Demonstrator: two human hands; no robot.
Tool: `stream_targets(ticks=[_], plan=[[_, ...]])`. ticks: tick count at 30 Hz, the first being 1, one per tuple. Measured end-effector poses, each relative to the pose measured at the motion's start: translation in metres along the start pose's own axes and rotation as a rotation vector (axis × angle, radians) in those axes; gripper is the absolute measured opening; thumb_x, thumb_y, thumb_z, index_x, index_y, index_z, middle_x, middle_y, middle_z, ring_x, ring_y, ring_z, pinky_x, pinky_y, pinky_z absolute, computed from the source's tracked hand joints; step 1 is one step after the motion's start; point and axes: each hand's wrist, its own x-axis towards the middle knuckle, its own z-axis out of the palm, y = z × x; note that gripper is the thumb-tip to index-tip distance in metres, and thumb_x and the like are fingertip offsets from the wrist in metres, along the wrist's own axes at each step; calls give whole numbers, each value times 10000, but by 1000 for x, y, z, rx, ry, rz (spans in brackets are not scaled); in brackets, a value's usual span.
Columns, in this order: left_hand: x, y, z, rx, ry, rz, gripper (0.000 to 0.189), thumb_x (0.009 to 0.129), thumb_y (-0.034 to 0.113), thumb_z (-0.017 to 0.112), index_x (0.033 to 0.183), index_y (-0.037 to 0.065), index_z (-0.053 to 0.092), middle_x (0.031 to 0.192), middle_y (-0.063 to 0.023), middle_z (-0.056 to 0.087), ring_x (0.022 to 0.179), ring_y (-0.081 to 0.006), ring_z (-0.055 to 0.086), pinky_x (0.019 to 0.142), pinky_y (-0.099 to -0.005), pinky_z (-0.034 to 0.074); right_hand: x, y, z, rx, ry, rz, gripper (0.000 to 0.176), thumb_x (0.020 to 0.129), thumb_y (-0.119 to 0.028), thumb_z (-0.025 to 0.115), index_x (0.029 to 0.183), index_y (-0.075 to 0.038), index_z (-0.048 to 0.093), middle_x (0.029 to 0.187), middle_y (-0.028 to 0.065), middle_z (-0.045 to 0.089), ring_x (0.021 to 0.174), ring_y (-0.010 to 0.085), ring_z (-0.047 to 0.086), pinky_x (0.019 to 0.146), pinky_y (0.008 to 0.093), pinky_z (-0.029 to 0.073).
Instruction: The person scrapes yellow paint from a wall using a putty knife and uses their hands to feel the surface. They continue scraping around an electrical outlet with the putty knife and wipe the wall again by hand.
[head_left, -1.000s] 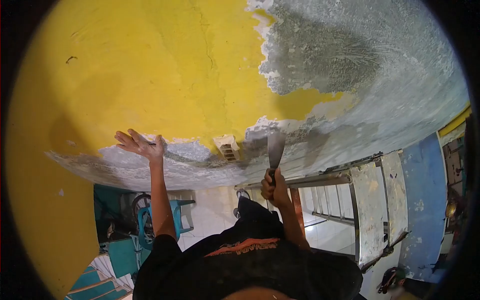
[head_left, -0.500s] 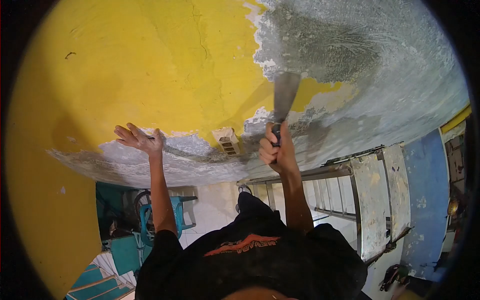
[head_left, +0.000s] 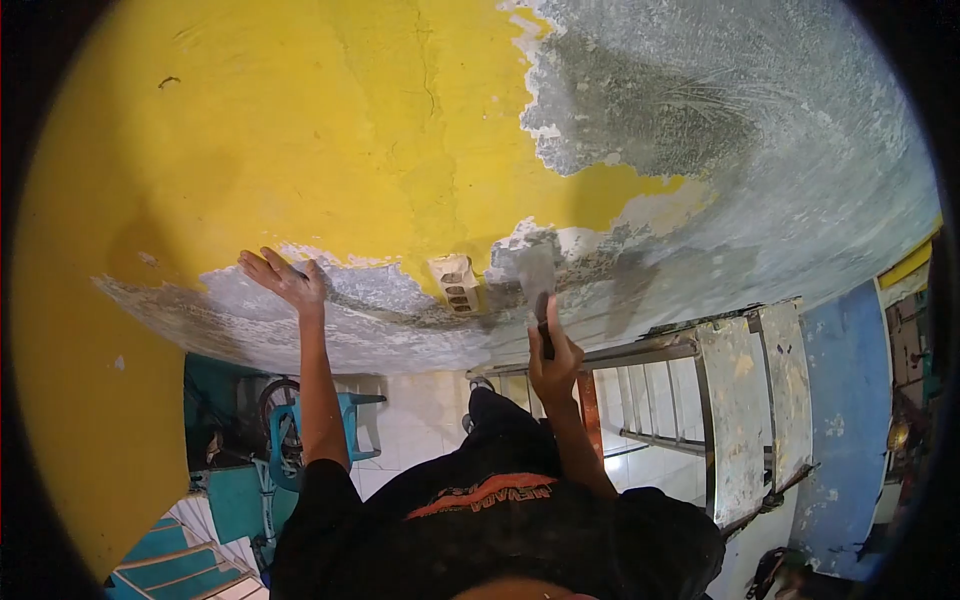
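Observation:
My right hand (head_left: pixel 556 362) is wrapped round the dark handle of a putty knife (head_left: pixel 539 272). Its wide metal blade, slightly blurred, lies over the grey scraped part of the wall, just below the ragged edge of the paint. My left hand (head_left: pixel 285 279) rests with fingers spread against the wall, where yellow paint (head_left: pixel 330 150) meets bare grey plaster (head_left: pixel 375 290). Between the two hands sits a beige socket strip (head_left: pixel 457 284) on the wall. A tongue of yellow paint (head_left: pixel 620 190) remains above the blade, beside a large dark scraped patch (head_left: pixel 640 100).
A metal ladder or scaffold (head_left: pixel 665 400) with worn boards (head_left: pixel 740 410) stands to my right, near a blue panel (head_left: pixel 845 410). On the tiled floor (head_left: pixel 415 420) at lower left is a turquoise plastic chair (head_left: pixel 350 415), with a wheel beside it.
My right hand has brought the putty knife down and slightly left, from the yellow tongue to the grey area beneath. My left hand stays at the same place on the wall.

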Motion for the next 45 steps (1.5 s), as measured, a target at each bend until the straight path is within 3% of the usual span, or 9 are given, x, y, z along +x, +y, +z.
stream_targets(ticks=[10, 16, 20, 23, 26, 28, 31, 40, 45], plan=[[-145, 59, -73, -231, -571, -568, 800, 868, 318, 575, 1439, 32, 94, 1456, -304, -1, 1359, -437, 33, 1092, -471, 119, 0, 10, 15, -55, 11, 25, 381, 824, -17, 610, 1197, -86, 578, 693, 207, 574, 477, 230, 414, 492, 255, 398], [-307, 121, -169, -181, -1207, -830, 871, 837, 472, 571, 1438, 46, 106, 1411, -358, 115, 1329, -485, 102, 1059, -524, 183, 33, -5, 13, -122, -41, 99, 357, 823, -25, 616, 1174, -89, 598, 646, 215, 549, 477, 121, 413, 482, 242, 380], [-338, 136, -190, -164, -1301, -1104, 899, 830, 521, 558, 1420, 1, 124, 1382, -387, 155, 1322, -492, 116, 1053, -532, 196, 7, 3, 15, -38, 85, 40, 365, 812, -31, 635, 1168, -107, 608, 731, 165, 611, 474, 192, 363, 461, 244, 370], [-329, 121, -177, -201, -1111, -1287, 898, 837, 544, 535, 1409, -26, 143, 1401, -332, 204, 1297, -488, 185, 1061, -496, 205, 36, 0, 17, -77, 35, 50, 357, 815, -18, 626, 1166, -82, 605, 829, 170, 644, 490, 168, 445, 482, 228, 389], [-209, 117, -113, -834, -622, -1985, 1084, 714, 808, 389, 1450, 95, 36, 1495, -162, 57, 1337, -415, 140, 981, -655, 201, 86, -32, 8, -20, 93, -48, 351, 818, -14, 620, 1163, -74, 606, 865, 157, 661, 513, 153, 513, 501, 222, 403], [-120, 109, -51, -1227, -250, -2264, 1168, 628, 878, 371, 1448, 171, -69, 1500, -153, -18, 1350, -405, 86, 964, -701, 157, 93, -39, 11, 41, 171, -166, 348, 818, -15, 620, 1161, -76, 607, 861, 146, 668, 521, 151, 534, 507, 221, 406], [-16, 129, 4, -1342, 6, -2192, 1091, 662, 874, 284, 1445, 204, -73, 1504, -127, -3, 1360, -405, 86, 1003, -669, 160, 52, -17, 16, 81, 208, -159, 291, 844, 7, 559, 1132, 32, 587, 962, 187, 653, 658, 150, 643, 588, 241, 467], [5, 138, 28, -1134, 390, -2328, 1000, 709, 831, 240, 1448, 216, -36, 1504, -98, 48, 1343, -377, 175, 1037, -600, 200, 38, -1, 8, -166, -119, 10, 362, 799, -56, 663, 1157, -81, 610, 780, 166, 640, 501, 234, 554, 497, 272, 439], [-1, 137, 29, -947, 618, -2382, 945, 739, 805, 213, 1450, 223, -13, 1504, -80, 80, 1332, -360, 231, 1059, -557, 225, 18, -2, 12, 25, 116, -47, 376, 825, -33, 626, 1189, -121, 593, 812, 203, 632, 478, 169, 492, 502, 253, 427]])
